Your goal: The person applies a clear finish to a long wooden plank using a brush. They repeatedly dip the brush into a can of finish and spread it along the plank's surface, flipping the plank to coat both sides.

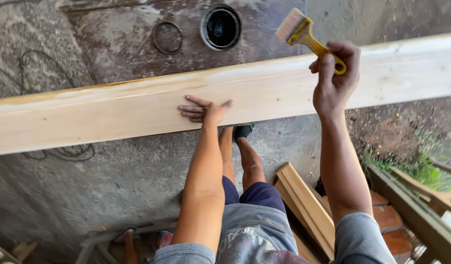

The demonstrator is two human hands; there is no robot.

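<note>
A long pale wooden plank (113, 112) is running across the view from lower left to upper right, raised above the concrete floor (113, 181), and everything else is placed here against it.

The left hand (206, 110) is lying flat on the plank's top face near its middle, fingers spread and pointing toward the plank's left end, palm pressing on the wood, gripping nothing.

The right hand (334, 78) is hovering over the plank further toward its right end, closed around the yellow handle of a paintbrush (304, 33). The brush is tilting up and away from the plank, its pale bristles lifted clear of the wood and pointing past the plank's far edge.

Beyond the plank's far edge, on the stained floor, a round dark can (220, 27) is standing open, with a thin ring (167, 37) lying just beside it on the left.

On the near side of the plank, below it, the person's bare legs and one dark shoe (243, 131) are showing. To the right of the legs, a stack of wooden boards (306, 205) is lying at an angle. A loose dark cable (64, 152) is curling on the floor under the plank's left part.
</note>
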